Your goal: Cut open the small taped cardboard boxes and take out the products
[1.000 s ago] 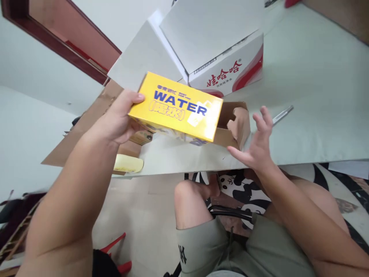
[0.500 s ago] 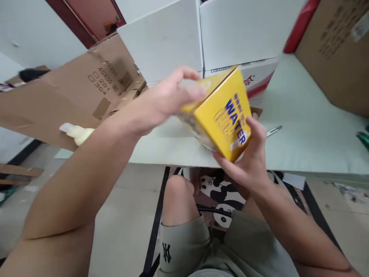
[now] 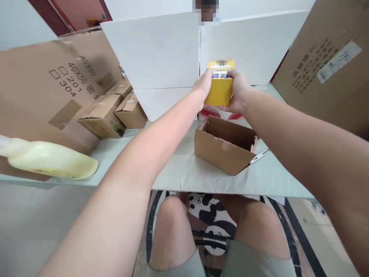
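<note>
Both my arms reach forward over the table. A yellow water box (image 3: 220,87) stands upright on end between my hands, held up in front of the white carton's raised flaps (image 3: 161,54). My left hand (image 3: 204,85) grips its left side and my right hand (image 3: 238,89) grips its right side. Just below and nearer to me sits a small open brown cardboard box (image 3: 224,151) on the pale green table (image 3: 184,169); nothing shows inside it from this angle.
Two small closed brown boxes (image 3: 109,113) sit at the left in front of a large flattened carton (image 3: 43,88). A pale yellow bottle (image 3: 49,159) lies at the left edge. A big brown carton (image 3: 331,65) stands at the right. A metal tool (image 3: 259,156) lies beside the open box.
The yellow box went from lying flat in my left hand alone to standing on end, held by both hands farther from me, above the open brown box.
</note>
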### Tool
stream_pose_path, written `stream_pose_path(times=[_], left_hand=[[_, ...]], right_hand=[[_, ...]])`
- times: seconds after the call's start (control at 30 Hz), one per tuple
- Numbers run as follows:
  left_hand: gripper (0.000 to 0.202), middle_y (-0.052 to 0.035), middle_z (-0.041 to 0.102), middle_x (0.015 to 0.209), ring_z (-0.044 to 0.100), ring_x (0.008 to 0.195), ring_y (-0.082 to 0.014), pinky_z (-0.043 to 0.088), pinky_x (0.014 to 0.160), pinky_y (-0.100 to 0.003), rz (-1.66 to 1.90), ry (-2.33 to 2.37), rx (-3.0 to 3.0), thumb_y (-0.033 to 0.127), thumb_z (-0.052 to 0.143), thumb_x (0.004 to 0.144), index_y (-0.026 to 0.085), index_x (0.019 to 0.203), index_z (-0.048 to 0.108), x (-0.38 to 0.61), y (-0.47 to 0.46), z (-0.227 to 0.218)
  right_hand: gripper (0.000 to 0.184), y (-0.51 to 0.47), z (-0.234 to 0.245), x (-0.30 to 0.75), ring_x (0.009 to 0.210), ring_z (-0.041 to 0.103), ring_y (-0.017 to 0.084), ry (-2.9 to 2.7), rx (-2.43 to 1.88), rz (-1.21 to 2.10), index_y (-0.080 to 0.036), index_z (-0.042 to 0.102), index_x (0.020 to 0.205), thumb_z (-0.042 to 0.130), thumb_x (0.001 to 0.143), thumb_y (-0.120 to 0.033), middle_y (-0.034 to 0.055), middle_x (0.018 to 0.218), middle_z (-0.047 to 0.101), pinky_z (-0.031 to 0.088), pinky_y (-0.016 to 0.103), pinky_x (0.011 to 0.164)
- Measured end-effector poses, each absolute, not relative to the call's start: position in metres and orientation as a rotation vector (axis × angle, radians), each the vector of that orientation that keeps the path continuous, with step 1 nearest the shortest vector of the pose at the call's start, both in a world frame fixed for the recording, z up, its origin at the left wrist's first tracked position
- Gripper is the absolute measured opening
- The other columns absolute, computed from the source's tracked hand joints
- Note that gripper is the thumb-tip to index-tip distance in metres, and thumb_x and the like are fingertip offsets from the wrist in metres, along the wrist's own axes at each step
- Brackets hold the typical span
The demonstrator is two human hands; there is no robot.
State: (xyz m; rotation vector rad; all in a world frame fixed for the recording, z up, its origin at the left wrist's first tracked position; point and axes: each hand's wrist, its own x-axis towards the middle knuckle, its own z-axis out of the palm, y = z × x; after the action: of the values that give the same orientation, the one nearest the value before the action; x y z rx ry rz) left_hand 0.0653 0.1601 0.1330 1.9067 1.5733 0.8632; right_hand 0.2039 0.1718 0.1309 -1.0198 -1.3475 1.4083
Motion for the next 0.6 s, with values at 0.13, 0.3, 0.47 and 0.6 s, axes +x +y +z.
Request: stream_pose_path(times=[0.13,0.3,0.47,0.6], left_hand=[[0.051,-0.0039,0.059,0.149,0.068,0.129,-0.0318,0.06,0.097,-0.049,1.073,1.45,1.866,0.052,0.023,0.108,0.036,0.152,0.042,0.06,0.1,0.127],[0.043,-0.0065,0.055,0.155,0.049,0.149,-0.0323,0.048,0.121,-0.048,1.204,1.497,2.07,0.048,0.047,0.103,0.032,0.142,0.053,0.046,0.02,0.083],[0.035,-0.0137,0.05,0.155,0.041,0.155,-0.033,0.044,0.125,-0.053,1.31,1.553,1.89,0.042,0.047,0.102,0.026,0.129,0.062,0.052,0.008,0.014],[0.023,-0.0124,0.055,0.142,0.045,0.151,-0.0311,0.046,0.122,-0.054,1.51,1.564,1.844,0.041,0.047,0.102,0.026,0.107,0.063,0.07,0.017,-0.018]], right_hand=[[0.05,0.131,0.122,0.266,0.122,0.065,0.027,-1.28,-0.949,1.391,-0.023,0.056,0.13,0.042,0.097,-0.057,0.0087,0.137,0.065,0.06,0.044,0.087],[0.039,0.095,0.081,0.362,0.107,0.066,0.021,-0.947,-1.27,1.038,-0.026,0.056,0.117,0.048,0.085,-0.048,0.0089,0.141,0.064,0.051,0.032,0.072],[0.04,0.12,0.015,0.419,0.084,0.063,0.022,-0.772,-1.636,0.953,-0.024,0.053,0.098,0.062,0.072,-0.053,0.0115,0.102,0.066,0.051,0.037,0.066],[0.03,0.159,-0.018,0.445,0.078,0.06,0.023,-1.042,-1.699,0.856,-0.027,0.045,0.084,0.06,0.074,-0.051,0.0046,0.076,0.054,0.053,0.042,0.064]])
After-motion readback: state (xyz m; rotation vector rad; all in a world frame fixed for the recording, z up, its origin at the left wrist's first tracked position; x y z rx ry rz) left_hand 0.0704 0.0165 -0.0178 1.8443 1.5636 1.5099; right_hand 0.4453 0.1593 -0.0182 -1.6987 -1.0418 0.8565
